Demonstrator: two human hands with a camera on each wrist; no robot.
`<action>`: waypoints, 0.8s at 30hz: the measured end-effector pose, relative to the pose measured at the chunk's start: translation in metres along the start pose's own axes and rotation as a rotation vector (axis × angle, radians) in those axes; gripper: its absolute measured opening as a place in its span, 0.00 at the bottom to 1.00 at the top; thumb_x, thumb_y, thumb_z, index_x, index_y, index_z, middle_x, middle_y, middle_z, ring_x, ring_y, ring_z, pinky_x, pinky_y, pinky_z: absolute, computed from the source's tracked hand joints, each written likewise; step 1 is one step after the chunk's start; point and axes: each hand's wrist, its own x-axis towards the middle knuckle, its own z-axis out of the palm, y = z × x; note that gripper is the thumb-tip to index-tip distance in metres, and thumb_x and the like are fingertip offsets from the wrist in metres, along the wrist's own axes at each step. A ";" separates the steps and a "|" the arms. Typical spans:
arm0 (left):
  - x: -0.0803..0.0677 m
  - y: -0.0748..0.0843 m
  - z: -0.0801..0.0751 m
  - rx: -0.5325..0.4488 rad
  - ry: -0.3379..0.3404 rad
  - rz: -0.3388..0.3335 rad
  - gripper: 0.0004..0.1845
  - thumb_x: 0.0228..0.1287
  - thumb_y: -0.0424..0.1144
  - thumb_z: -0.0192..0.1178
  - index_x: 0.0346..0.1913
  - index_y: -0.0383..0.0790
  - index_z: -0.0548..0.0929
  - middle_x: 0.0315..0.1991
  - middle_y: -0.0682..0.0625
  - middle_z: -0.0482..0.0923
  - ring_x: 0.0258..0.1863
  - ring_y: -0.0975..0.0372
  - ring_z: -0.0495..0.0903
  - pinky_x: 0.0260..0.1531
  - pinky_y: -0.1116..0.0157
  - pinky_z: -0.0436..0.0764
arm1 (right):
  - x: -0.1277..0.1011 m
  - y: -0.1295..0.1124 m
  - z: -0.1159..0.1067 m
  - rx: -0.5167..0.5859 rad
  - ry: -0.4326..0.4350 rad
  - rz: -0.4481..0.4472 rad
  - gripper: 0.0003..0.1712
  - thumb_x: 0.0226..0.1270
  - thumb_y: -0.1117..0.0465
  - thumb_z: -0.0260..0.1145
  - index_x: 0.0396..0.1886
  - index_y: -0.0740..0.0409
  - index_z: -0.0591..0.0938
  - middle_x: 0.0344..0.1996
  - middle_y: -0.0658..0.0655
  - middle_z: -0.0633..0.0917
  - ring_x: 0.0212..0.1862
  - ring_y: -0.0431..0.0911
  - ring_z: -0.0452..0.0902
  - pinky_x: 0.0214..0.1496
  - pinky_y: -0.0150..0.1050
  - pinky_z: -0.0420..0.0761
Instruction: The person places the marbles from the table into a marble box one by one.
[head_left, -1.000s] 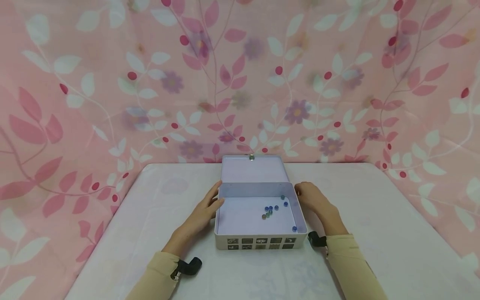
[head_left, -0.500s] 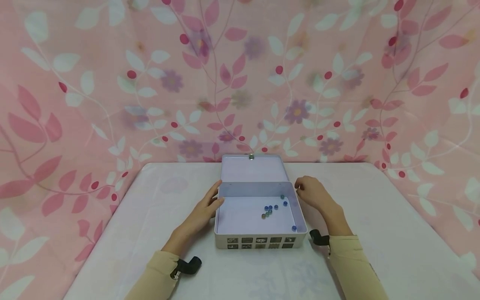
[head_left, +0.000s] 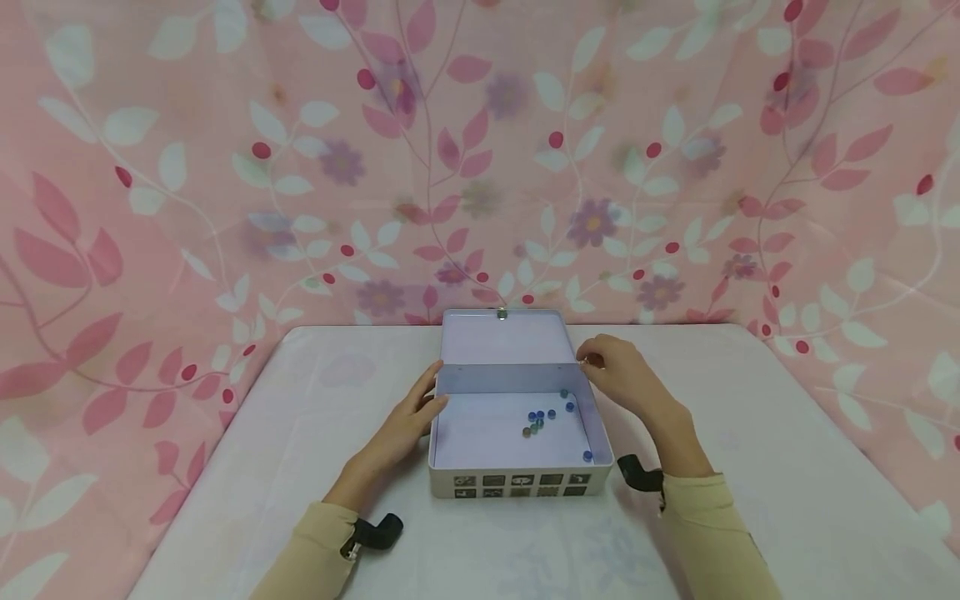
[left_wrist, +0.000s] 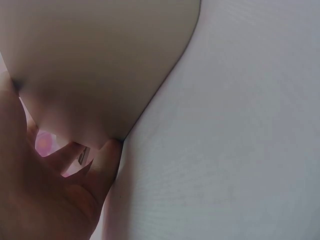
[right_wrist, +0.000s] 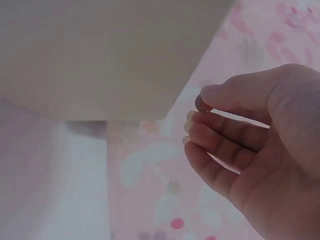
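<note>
A white tin box point(head_left: 517, 482) stands open on the table, its lid point(head_left: 506, 337) lying back. Several small blue and green marbles point(head_left: 542, 417) lie inside, and one sits alone near the front right corner point(head_left: 587, 456). My left hand point(head_left: 420, 408) rests against the box's left wall with its fingers straight; the left wrist view shows those fingers point(left_wrist: 102, 165) beside the box wall point(left_wrist: 100, 60). My right hand point(head_left: 591, 360) hovers at the box's back right corner, thumb and fingers pinching a small dark marble point(right_wrist: 201, 105).
The table point(head_left: 750, 433) wears a pale cloth. A pink floral curtain point(head_left: 225, 167) hangs right behind it. Black wrist straps point(head_left: 375, 531) sit on both cream sleeves. A small round knob point(head_left: 502, 314) shows on the lid's far edge.
My right hand has lifted from the table beside the box and moved up and left to the back right corner, fingers closing in a pinch. The left hand and box have not moved.
</note>
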 end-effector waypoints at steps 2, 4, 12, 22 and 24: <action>0.000 0.000 -0.001 0.006 -0.006 -0.003 0.35 0.76 0.55 0.50 0.79 0.67 0.46 0.80 0.43 0.46 0.78 0.45 0.54 0.67 0.40 0.69 | 0.000 -0.006 0.000 0.014 -0.015 -0.022 0.08 0.66 0.67 0.64 0.42 0.63 0.86 0.35 0.56 0.84 0.38 0.48 0.76 0.45 0.45 0.80; 0.000 0.000 -0.001 0.012 -0.008 -0.003 0.36 0.77 0.54 0.50 0.79 0.67 0.46 0.80 0.43 0.46 0.78 0.45 0.55 0.67 0.41 0.70 | 0.000 -0.011 0.001 0.022 -0.034 -0.047 0.08 0.65 0.68 0.64 0.41 0.63 0.86 0.35 0.56 0.84 0.38 0.48 0.76 0.45 0.45 0.81; 0.008 -0.016 -0.001 0.007 -0.005 -0.002 0.35 0.77 0.55 0.49 0.79 0.67 0.45 0.81 0.43 0.45 0.77 0.45 0.56 0.66 0.40 0.70 | -0.002 -0.021 0.005 0.022 -0.158 -0.046 0.09 0.65 0.69 0.63 0.41 0.62 0.86 0.36 0.55 0.86 0.38 0.46 0.76 0.45 0.44 0.81; 0.015 -0.032 0.001 0.020 0.034 0.027 0.36 0.72 0.64 0.50 0.77 0.75 0.48 0.80 0.48 0.49 0.77 0.47 0.58 0.65 0.41 0.72 | -0.008 -0.030 -0.007 0.013 -0.216 -0.028 0.08 0.66 0.68 0.62 0.40 0.57 0.86 0.35 0.53 0.85 0.38 0.45 0.76 0.45 0.42 0.82; 0.015 -0.031 0.001 0.018 0.036 0.027 0.36 0.71 0.64 0.51 0.77 0.76 0.48 0.80 0.47 0.50 0.77 0.47 0.58 0.65 0.42 0.72 | -0.009 -0.034 -0.007 0.019 -0.230 -0.033 0.07 0.67 0.68 0.63 0.40 0.58 0.86 0.35 0.53 0.84 0.38 0.45 0.75 0.45 0.42 0.81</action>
